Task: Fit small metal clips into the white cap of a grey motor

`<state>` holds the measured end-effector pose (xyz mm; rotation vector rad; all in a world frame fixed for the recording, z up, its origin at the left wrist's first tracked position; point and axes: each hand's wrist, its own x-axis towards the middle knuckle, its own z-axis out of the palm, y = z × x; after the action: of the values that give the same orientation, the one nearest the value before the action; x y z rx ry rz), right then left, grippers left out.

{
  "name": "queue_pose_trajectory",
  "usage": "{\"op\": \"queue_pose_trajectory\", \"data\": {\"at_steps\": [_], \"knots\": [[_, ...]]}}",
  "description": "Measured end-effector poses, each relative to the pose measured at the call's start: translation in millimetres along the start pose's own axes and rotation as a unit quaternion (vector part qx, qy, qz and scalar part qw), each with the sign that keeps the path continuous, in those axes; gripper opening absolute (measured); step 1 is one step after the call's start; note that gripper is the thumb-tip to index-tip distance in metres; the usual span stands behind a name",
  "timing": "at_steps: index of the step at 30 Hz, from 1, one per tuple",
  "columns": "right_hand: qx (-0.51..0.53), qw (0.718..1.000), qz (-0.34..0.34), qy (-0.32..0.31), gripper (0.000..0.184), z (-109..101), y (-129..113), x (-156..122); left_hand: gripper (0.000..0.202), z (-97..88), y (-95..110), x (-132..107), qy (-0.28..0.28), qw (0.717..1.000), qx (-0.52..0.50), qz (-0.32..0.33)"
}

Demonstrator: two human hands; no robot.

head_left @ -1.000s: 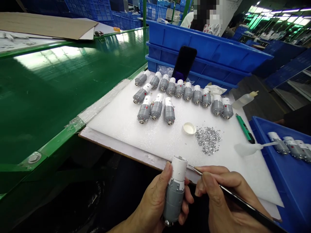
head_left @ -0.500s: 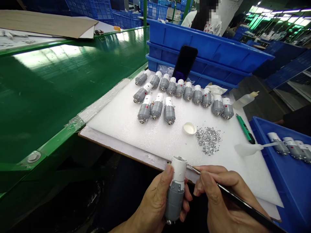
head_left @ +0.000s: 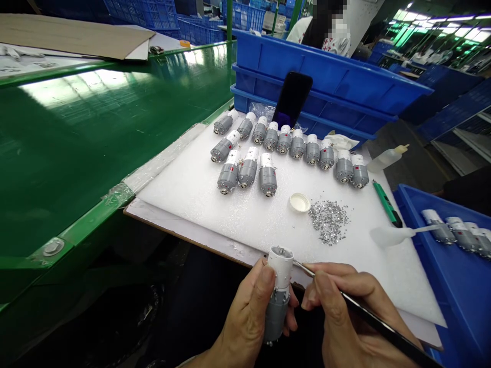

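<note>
White foam sheet [head_left: 215,204] fills the middle of the frame. Over a dozen small grey-and-white motors lie on it in rows [head_left: 291,148] toward the upper centre, all on their sides. Below them are a white cap [head_left: 299,202] and a heap of tiny metal bits [head_left: 329,220]. A green pen-like tool [head_left: 386,203] and a soft dropper bottle [head_left: 391,235] lie at centre right. More motors [head_left: 460,235] lie in the blue bin [head_left: 452,286] at the right edge.

One motor [head_left: 279,286] is in hand at bottom centre, off the foam and just in front of its near edge, white end up. The left hand [head_left: 249,312] is wrapped round it, thumb pressed on the white section. The right hand [head_left: 345,317] pinches a thin metal tool [head_left: 368,319] between thumb and forefinger like a pen, with its tip touching the upper right rim of the white end.

Judgement: the rows are units already laid down, the bin units are a separate lot, and this unit is mid-work. I cannot tell whether a metal bit sits at the tip.

Against half a second ago, the motor sits slightly higher and leans left. The left thumb has climbed from the grey body onto the white part, and the tool tip has stayed at the rim. Nothing on the foam has shifted.
</note>
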<state>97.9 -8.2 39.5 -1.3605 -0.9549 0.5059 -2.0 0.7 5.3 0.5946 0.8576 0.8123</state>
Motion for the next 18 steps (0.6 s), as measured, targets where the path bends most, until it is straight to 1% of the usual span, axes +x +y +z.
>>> {"op": "queue_pose_trajectory", "data": {"at_steps": [3,6,9,13,18], "knots": [[0.006,1.000,-0.021,-0.010,0.015,-3,8,0,0.056,-0.8,-1,0,0.004,0.999,0.038,0.037],[0.025,0.999,-0.032,-0.015,0.012,-3,13,1,0.052,-0.5,1,0,0.011,0.997,0.056,0.055],[0.049,0.997,-0.048,-0.026,0.011,-1,13,1,0.051,0.8,5,0,0.009,0.997,0.057,0.057],[0.040,0.997,-0.055,-0.026,0.012,0,11,1,0.049,2.5,7,-1,0.019,0.996,0.065,0.050],[0.053,0.996,-0.060,-0.043,0.013,-1,14,1,0.051,2.8,8,0,0.030,0.997,0.061,0.046]]}}
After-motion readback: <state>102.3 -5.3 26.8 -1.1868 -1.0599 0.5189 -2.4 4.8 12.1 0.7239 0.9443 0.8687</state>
